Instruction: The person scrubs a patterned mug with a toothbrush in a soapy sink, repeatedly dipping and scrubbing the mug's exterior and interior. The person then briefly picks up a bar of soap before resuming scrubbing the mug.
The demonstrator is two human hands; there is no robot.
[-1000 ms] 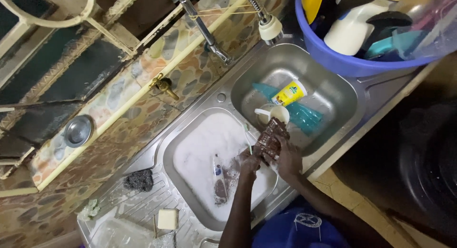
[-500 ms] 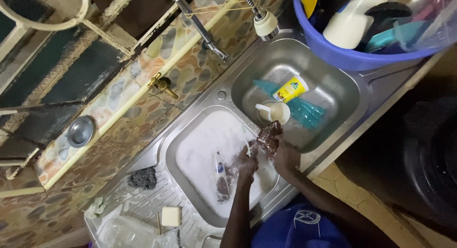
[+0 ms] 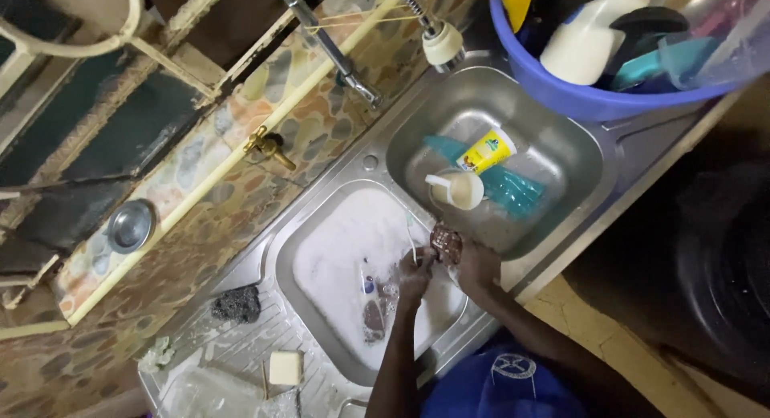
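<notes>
Holding a small brown patterned glass (image 3: 446,243) between both hands, you work above the near edge of the soapy left basin (image 3: 321,265), just beside the divider to the right basin (image 3: 561,157). Your right hand (image 3: 479,267) wraps its fingers around the glass from the right side. Your left hand (image 3: 415,275) is pressed to the glass's left side, fingers curled against it; whether they close fully cannot be told. The glass's long axis and the direction of its mouth cannot be told from this view.

Refer to the right basin for the packages: a yellow tub (image 3: 486,151) with a green-and-white label lies tilted on its side, touching a teal plastic item (image 3: 505,189). A cream mug (image 3: 457,189) lies just beside it.

A small bottle (image 3: 367,283) with a blue label floats in the foam near your left hand. A pale soap bar (image 3: 285,367) rests on the drainboard.
</notes>
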